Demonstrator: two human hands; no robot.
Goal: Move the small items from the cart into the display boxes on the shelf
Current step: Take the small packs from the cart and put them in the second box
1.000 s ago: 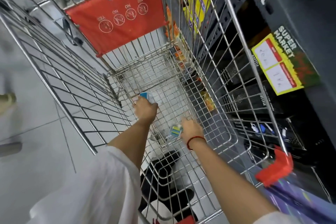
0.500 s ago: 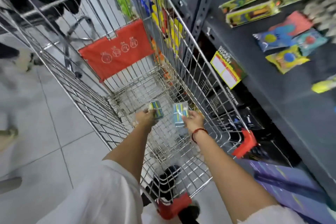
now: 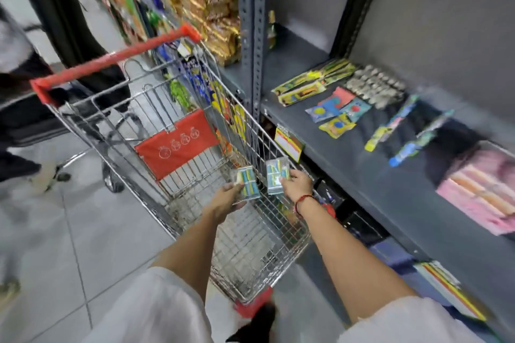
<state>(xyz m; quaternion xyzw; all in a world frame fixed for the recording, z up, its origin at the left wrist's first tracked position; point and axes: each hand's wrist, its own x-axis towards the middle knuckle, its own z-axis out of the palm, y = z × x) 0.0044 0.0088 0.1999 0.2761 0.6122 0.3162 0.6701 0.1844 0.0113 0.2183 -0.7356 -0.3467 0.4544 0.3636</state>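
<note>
A wire shopping cart (image 3: 156,175) with a red handle stands beside a grey shelf (image 3: 348,153). Above the cart's basket, my left hand (image 3: 227,199) holds a small clear packet with blue and yellow strips (image 3: 247,182). My right hand (image 3: 296,185), with a red string at the wrist, grips a second packet of the same kind (image 3: 274,175) near the cart's right rim. Both packets are raised clear of the basket floor. A pink display box (image 3: 485,198) sits blurred on the shelf at the right.
Flat coloured packets (image 3: 334,111) and silvery items (image 3: 373,86) lie on the shelf board. A yellow price tag (image 3: 288,145) hangs on the shelf edge. Stacked snack packs (image 3: 206,3) fill the far shelves. A person in dark clothes (image 3: 33,108) stands beyond the cart's handle on the tiled floor.
Both hands lifted out of the basket bottom, each with a packet. The view rose and swung right, so the shelf board came into sight.
</note>
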